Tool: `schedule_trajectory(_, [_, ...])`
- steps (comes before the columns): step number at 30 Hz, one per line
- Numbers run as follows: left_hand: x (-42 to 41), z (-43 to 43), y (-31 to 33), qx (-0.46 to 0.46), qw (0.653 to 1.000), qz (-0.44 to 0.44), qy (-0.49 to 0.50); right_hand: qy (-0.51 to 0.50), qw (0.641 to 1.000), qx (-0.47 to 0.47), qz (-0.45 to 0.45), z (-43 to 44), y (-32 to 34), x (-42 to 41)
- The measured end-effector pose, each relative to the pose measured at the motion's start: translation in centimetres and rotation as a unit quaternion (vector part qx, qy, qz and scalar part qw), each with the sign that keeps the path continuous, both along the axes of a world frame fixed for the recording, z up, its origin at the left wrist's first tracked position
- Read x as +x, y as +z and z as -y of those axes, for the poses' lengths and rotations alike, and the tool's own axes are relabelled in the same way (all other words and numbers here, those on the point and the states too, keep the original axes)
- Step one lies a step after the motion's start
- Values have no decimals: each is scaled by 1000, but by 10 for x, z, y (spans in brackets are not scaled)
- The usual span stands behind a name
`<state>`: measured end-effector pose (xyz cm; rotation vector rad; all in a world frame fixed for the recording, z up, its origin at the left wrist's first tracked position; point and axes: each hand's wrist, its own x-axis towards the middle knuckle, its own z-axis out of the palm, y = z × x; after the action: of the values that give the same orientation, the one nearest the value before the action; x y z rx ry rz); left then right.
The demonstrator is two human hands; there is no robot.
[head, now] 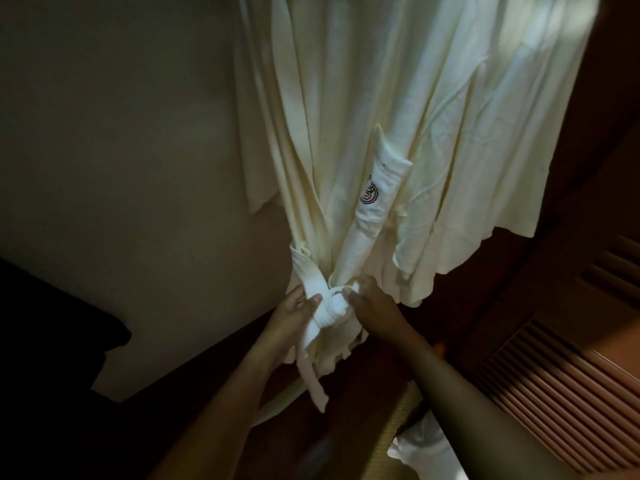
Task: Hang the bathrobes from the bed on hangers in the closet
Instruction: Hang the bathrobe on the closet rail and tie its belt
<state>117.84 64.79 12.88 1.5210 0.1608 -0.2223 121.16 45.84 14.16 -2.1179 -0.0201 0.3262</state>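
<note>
A cream bathrobe (374, 109) hangs in front of me, filling the upper middle of the view; its top and any hanger are out of frame. A pocket with a dark round logo (370, 195) shows on its front. The robe's belt (320, 306) is wound into a knot at waist height, one loose end dangling below. My left hand (294, 313) grips the belt on the knot's left side. My right hand (372, 306) pinches the belt on the knot's right side.
A plain pale wall (121, 150) stands to the left. A dark wooden louvred door (561, 386) is at the right. A dark shape (52, 341) fills the lower left. Another piece of white cloth (426, 452) lies at the bottom.
</note>
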Motion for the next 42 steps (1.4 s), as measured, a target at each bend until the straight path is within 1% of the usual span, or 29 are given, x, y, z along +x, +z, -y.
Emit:
schedule_trajectory(2, [0, -8, 2, -16, 998, 15, -51, 20, 998, -60, -21, -2, 2, 8])
schedule_trajectory(3, [-1, -13, 2, 0, 996, 24, -85, 50, 991, -124, -9, -1, 4, 11])
schedule_trajectory(4, [0, -17, 2, 37, 993, 35, -109, 86, 976, -200, 28, 0, 5, 14])
schedule_trajectory(5, [1, -21, 1, 95, 987, 44, -121, 113, 956, -257, 81, 2, 8, 17])
schedule_trajectory(7, [7, -22, 1, 211, 970, 65, -105, 134, 929, -294, 180, 3, 16, 20])
schedule_trajectory(8, [10, -19, 2, 239, 964, 75, -93, 146, 922, -299, 196, 3, 21, 22])
schedule_trajectory(9, [13, -15, 4, 247, 961, 85, -86, 158, 922, -298, 192, 4, 24, 24])
schedule_trajectory(11, [21, -8, 9, 230, 965, 109, -65, 159, 939, -269, 146, 7, 27, 24])
schedule_trajectory(13, [30, 0, 10, 208, 968, 135, -31, 125, 963, -213, 105, 10, 32, 20])
schedule_trajectory(14, [35, 5, 12, 203, 969, 143, -13, 113, 970, -196, 87, 11, 35, 16])
schedule_trajectory(17, [45, 18, 14, 174, 971, 164, 25, 103, 966, -224, 80, 15, 41, 16])
schedule_trajectory(18, [46, 19, 16, 168, 971, 167, 19, 97, 966, -229, 73, 18, 45, 18])
schedule_trajectory(19, [46, 18, 16, 169, 971, 166, -2, 80, 971, -215, 62, 23, 50, 22])
schedule_trajectory(20, [46, 15, 16, 173, 971, 163, -36, 45, 984, -167, 41, 27, 56, 26])
schedule_trajectory(21, [45, 12, 14, 190, 965, 165, -69, 2, 995, -93, 19, 30, 65, 28])
schedule_trajectory(22, [44, 10, 14, 208, 959, 170, -94, -44, 999, -12, -11, 30, 72, 30])
schedule_trajectory(24, [44, 10, 17, 215, 959, 163, -85, -110, 987, 116, -4, 24, 88, 31])
schedule_trajectory(26, [51, 15, 19, 208, 966, 149, -45, -169, 966, 195, 27, 16, 102, 30])
schedule_trajectory(29, [60, 8, 15, 255, 960, 115, -21, -227, 937, 260, 49, 23, 125, 30])
schedule_trajectory(30, [62, 1, 11, 274, 957, 94, -19, -233, 933, 266, 74, 31, 133, 31])
schedule_trajectory(32, [59, -13, -1, 317, 947, 37, -22, -271, 908, 304, 104, 48, 148, 31])
schedule_trajectory(33, [58, -18, -6, 331, 943, 24, -30, -286, 896, 318, 120, 54, 156, 27])
schedule_trajectory(34, [57, -19, -10, 334, 942, 25, -35, -294, 892, 325, 114, 59, 157, 25])
schedule_trajectory(35, [57, -18, -12, 326, 944, 26, -36, -272, 907, 299, 121, 62, 157, 24])
schedule_trajectory(37, [55, -9, -5, 297, 954, 25, -37, -220, 948, 195, 125, 67, 148, 20])
schedule_trajectory(39, [56, -2, 2, 269, 962, 30, -44, -177, 973, 102, 111, 68, 132, 14])
schedule_trajectory(41, [56, 0, 7, 232, 970, 24, -66, -115, 989, 53, 74, 63, 110, 8])
schedule_trajectory(42, [55, -1, 8, 209, 975, 12, -78, -81, 995, 59, 31, 56, 98, 6])
